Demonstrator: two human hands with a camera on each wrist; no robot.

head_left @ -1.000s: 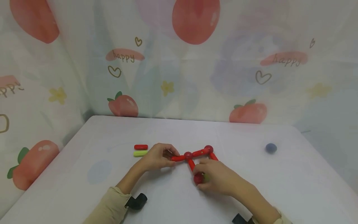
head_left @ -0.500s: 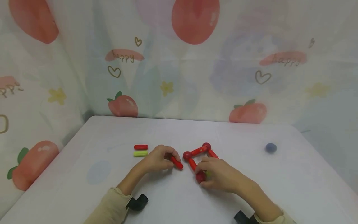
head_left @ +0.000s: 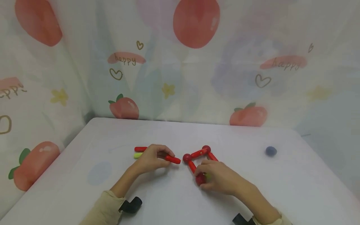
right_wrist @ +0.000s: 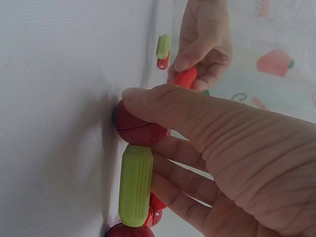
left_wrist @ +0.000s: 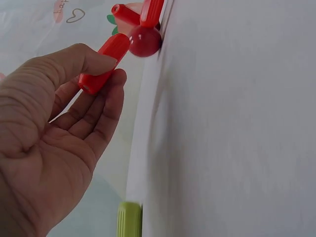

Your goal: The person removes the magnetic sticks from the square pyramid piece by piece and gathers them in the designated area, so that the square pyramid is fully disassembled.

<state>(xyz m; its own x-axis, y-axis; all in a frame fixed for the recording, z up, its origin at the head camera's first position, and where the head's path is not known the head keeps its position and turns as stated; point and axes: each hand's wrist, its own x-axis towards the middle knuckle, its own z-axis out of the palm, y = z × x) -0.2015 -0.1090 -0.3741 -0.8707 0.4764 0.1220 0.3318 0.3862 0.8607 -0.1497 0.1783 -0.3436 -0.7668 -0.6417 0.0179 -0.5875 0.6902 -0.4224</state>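
Between thumb and fingers my left hand [head_left: 152,158] pinches a loose red rod [left_wrist: 106,64]. The rod's free end points at a dark red ball [head_left: 187,158], with a small gap between them in the head view. That ball is one corner of a frame of red rods [head_left: 199,153] and balls lying on the table. My right hand [head_left: 220,177] grips the frame's near ball [right_wrist: 140,126], thumb on top and fingers behind. From this ball a yellow-green rod [right_wrist: 136,185] runs to another dark red ball [right_wrist: 129,230]. In the head view the right hand hides most of that side.
A spare red rod [head_left: 140,149] and a yellow-green rod [head_left: 137,155] lie side by side behind the left hand, partly covered by it. A dark blue ball [head_left: 271,151] sits at the right of the white table [head_left: 239,140]. Printed cloth [head_left: 194,78] hangs behind.
The red rod in my left hand has come away from the corner ball and swung, first tilting down, now pointing back toward the ball. My right hand stays on the near ball.
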